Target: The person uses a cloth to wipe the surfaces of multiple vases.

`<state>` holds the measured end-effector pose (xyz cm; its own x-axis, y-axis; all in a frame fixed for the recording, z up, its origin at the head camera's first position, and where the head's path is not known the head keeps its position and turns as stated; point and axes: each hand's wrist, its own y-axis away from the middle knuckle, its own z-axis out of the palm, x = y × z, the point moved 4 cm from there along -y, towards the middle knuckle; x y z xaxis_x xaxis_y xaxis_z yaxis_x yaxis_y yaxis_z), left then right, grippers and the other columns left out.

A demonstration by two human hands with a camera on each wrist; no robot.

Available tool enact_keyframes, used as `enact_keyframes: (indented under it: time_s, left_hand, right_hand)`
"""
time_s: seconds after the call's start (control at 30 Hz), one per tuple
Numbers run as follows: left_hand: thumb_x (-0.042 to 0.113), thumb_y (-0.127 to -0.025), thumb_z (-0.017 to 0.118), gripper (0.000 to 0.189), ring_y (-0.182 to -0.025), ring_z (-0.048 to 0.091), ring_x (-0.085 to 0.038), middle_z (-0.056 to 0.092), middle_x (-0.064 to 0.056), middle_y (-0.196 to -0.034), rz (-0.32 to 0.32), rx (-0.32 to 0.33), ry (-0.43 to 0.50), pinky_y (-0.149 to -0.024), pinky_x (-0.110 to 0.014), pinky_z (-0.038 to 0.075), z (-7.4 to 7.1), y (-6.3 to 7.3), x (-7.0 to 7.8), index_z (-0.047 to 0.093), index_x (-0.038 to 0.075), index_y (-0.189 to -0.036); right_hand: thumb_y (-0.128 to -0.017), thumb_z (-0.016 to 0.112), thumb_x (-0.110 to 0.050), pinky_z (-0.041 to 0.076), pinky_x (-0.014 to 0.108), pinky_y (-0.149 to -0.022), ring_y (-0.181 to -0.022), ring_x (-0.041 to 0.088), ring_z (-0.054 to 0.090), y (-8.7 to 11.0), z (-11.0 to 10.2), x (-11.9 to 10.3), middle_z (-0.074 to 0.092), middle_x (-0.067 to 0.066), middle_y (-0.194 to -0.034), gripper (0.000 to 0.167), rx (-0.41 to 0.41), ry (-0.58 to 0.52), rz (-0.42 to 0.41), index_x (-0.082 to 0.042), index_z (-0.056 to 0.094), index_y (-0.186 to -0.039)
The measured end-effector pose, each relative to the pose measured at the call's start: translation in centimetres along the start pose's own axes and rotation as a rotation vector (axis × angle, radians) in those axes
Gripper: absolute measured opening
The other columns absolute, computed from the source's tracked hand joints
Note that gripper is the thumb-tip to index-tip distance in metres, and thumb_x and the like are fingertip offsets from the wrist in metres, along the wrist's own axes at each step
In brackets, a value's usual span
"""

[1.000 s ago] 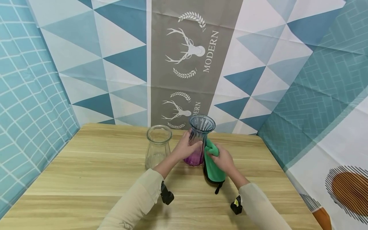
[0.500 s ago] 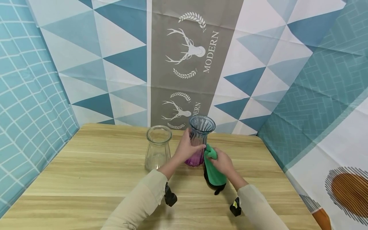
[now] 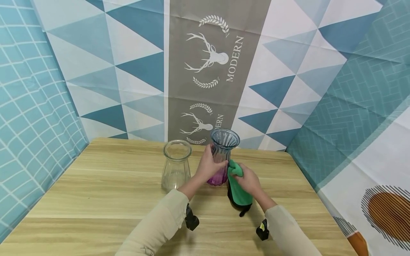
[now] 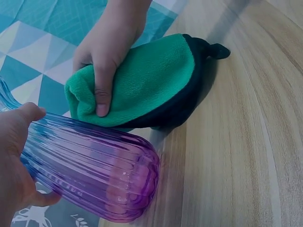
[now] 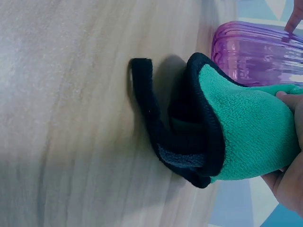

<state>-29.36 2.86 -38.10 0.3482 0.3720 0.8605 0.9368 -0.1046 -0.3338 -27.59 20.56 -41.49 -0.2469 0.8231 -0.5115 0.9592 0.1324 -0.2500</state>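
Note:
A ribbed glass vase (image 3: 221,156), blue at the top and fading to purple at the base, stands upright on the wooden table. My left hand (image 3: 207,166) grips it round the middle, thumb on the near side. In my right hand (image 3: 249,180) is a green cleaning cloth (image 3: 240,192) with a dark edge and backing, pinched at its bunched upper end. The cloth lies against the vase's right side, as the left wrist view also shows. A dark loop or strap (image 5: 146,90) hangs from the cloth's lower end, close over the table.
Left of my left hand stands a clear glass vase (image 3: 175,170) with a wide rim. The wooden table (image 3: 105,199) ends at a patterned backdrop (image 3: 134,71) behind the vases. Black wrist cameras hang under both sleeves.
My left hand has turned slightly and slid a little lower on the vase. My right hand and the cloth have shifted slightly down. Over the last half second almost nothing moves.

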Motion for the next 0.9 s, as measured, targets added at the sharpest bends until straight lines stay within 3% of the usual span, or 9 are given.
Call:
enact_keyframes:
  time_s: [0.27, 0.6, 0.9]
  left_hand:
    - [0.024, -0.078, 0.074, 0.081, -0.128, 0.042, -0.033, 0.040, -0.021, -0.138, 0.009, 0.012, -0.009, -0.107, -0.046, 0.038, 0.0, -0.1, 0.0, 0.028, 0.000, -0.141]
    - [0.026, -0.076, 0.076, 0.084, -0.123, 0.045, -0.033, 0.035, -0.021, -0.134, -0.026, 0.030, -0.021, -0.105, -0.044, 0.040, 0.1, 0.0, -0.1, 0.030, -0.001, -0.141]
    - [0.025, -0.074, 0.076, 0.084, -0.121, 0.046, -0.034, 0.037, -0.021, -0.133, -0.019, 0.037, -0.024, -0.105, -0.043, 0.040, -0.1, 0.2, 0.0, 0.032, -0.003, -0.140]
  right_hand:
    - [-0.088, 0.065, -0.022, 0.044, 0.040, -0.071, -0.095, 0.027, 0.060, -0.3, -1.2, -0.9, 0.063, 0.013, -0.118, 0.043, 0.026, -0.043, -0.041, -0.010, 0.054, -0.129]
    - [-0.089, 0.063, -0.026, 0.049, 0.052, -0.083, -0.106, 0.036, 0.060, -0.8, -2.9, -2.1, 0.060, 0.018, -0.125, 0.049, 0.084, -0.074, -0.065, -0.009, 0.050, -0.133]
    - [-0.089, 0.064, -0.027, 0.050, 0.052, -0.081, -0.104, 0.035, 0.061, -1.2, -4.4, -3.1, 0.061, 0.018, -0.123, 0.048, 0.147, -0.098, -0.090, -0.011, 0.051, -0.132]
